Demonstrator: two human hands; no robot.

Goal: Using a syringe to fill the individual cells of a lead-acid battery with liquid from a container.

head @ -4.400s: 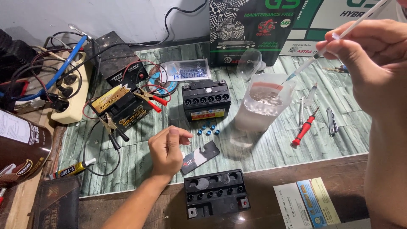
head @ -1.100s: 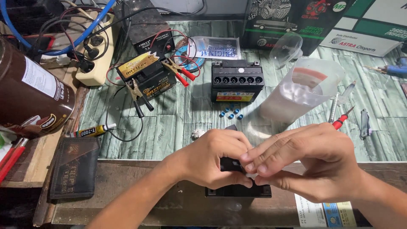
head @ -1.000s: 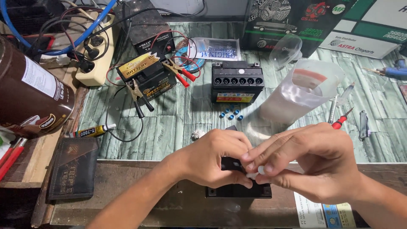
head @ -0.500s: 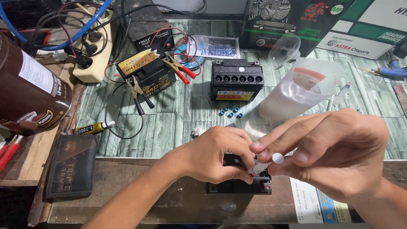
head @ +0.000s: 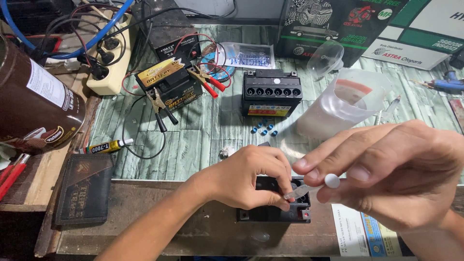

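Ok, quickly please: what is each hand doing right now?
Left hand: closed, gripping the black battery.
Right hand: closed, holding a syringe over the battery.

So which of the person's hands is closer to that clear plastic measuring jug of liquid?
Right. The right hand, holding a syringe, sits just below the clear plastic measuring jug; the left hand grips the near black battery further away to the jug's lower left.
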